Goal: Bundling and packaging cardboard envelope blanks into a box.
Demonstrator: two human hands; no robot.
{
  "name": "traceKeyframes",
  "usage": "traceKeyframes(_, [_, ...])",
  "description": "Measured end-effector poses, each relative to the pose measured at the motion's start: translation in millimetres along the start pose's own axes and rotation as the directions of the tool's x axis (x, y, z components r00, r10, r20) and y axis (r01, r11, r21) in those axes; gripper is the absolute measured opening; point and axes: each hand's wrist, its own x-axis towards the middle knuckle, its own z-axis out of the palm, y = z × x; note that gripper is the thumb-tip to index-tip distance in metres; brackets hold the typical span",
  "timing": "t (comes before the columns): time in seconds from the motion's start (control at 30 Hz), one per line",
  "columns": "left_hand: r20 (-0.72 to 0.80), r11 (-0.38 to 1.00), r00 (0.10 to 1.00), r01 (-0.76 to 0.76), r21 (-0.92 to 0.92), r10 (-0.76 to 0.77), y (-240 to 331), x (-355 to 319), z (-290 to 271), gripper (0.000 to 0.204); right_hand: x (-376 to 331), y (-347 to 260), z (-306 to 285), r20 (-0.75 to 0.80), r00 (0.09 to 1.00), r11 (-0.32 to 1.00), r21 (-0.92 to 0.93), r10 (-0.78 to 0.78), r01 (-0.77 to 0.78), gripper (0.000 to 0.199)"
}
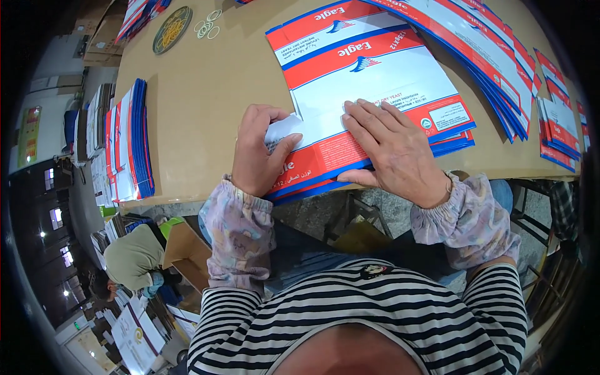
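Observation:
Flat-folded cartons in red, white and blue lie piled on the table in front of me. At the top carton's left side, my left hand pinches a small white flap, its thumb on top and its fingers curled behind. My right hand rests palm down across the lower part of the same carton. Its fingers point away from me, and the thumb reaches left near the close edge. Patterned sleeve covers wrap both forearms. What lies beneath the right palm is hidden.
A large fanned stack of similar cartons covers the right, with a smaller stack beyond. More cartons stand at the table's left edge. A round dish holds rubber bands; loose bands lie beside it. Lower left, a person bends near a cardboard box.

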Motion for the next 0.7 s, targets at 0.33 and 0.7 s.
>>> traceKeyframes(0.33, [-0.017,0.996,0.999,-0.043,-0.073,0.042,-2.8,-4.9,-18.6,0.014,1.2,-1.5,-9.8,0.073,0.990,0.992,0.036,-0.119,0.117,0.080])
traceKeyframes(0.7, [-0.018,0.776,1.000,-0.002,-0.631,-0.013,-46.1,-22.1,-71.7,0.024,14.4,-13.2,-103.5,-0.170,0.957,0.971,0.015,-0.234,0.240,0.049])
